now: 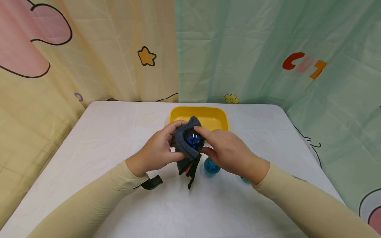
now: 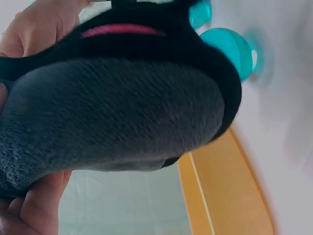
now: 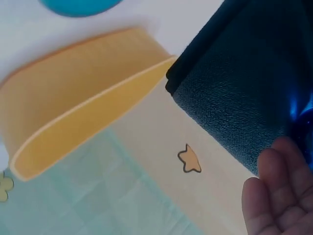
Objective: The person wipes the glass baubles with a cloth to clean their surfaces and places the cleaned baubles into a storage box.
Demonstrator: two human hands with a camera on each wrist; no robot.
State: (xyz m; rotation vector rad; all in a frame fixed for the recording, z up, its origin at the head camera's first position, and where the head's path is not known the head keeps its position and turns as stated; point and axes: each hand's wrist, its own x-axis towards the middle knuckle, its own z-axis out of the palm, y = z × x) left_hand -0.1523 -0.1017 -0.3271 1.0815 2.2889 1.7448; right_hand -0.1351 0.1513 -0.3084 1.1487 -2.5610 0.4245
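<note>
In the head view my left hand (image 1: 159,150) grips a dark grey plush cloth piece (image 1: 181,140) with black edging. It curves round one side of a shiny dark blue ball (image 1: 194,140). My right hand (image 1: 230,150) holds that ball from the right with curled fingers and thumb. Black ends with a bit of pink (image 1: 188,169) hang below the cloth. The left wrist view shows its fuzzy grey face (image 2: 117,107) and a pink strip (image 2: 122,30). Part of the ball (image 3: 304,134) appears at the edge of the right wrist view.
A yellow tray (image 1: 223,120) stands behind the hands on the white-covered table (image 1: 119,129). One teal ball (image 1: 212,166) lies below the right hand; another teal thing (image 1: 245,179) is mostly hidden by the right wrist. A black curved piece (image 1: 152,182) shows beside the left cuff.
</note>
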